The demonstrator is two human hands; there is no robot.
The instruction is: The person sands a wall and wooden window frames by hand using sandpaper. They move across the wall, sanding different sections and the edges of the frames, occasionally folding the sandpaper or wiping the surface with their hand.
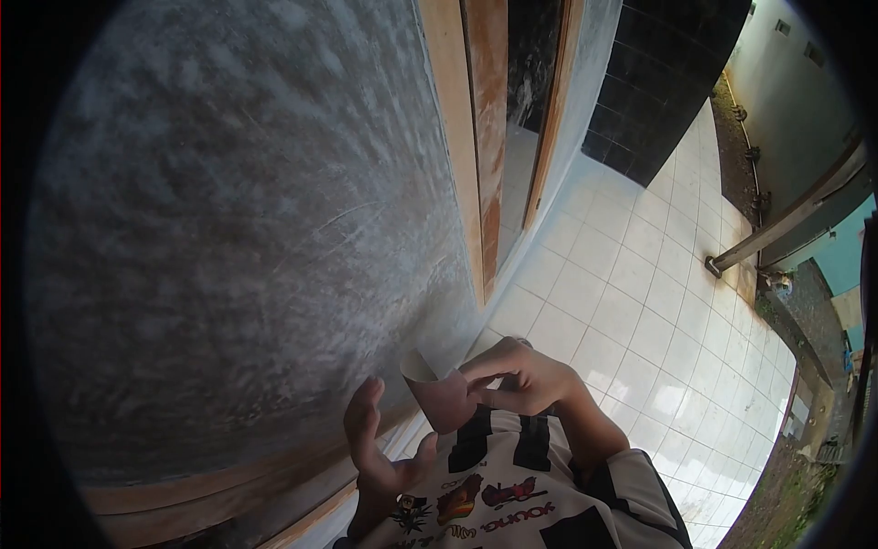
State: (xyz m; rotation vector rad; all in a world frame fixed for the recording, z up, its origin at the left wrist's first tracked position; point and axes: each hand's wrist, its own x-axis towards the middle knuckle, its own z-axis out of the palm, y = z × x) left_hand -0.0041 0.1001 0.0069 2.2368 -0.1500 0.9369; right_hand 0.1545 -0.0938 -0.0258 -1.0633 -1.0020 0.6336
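My right hand (pixel 526 377) pinches a curled piece of sandpaper (pixel 442 403) between thumb and fingers, in front of my shirt. The sheet is pinkish-brown on its outer face and pale on the inner side, bent into a loose roll. To its left is my left hand (pixel 373 439), fingers raised and thumb apart, holding nothing and not touching the sheet. Beyond both hands rises a grey plastered wall (pixel 265 229) with a mottled, scuffed surface.
A wooden door frame (pixel 457 119) stands right of the wall, with a dark opening beside it. White floor tiles (pixel 631 284) stretch to the right, past a black-tiled wall section (pixel 654 91). A slanting post (pixel 777 229) meets the tiles near their outer edge.
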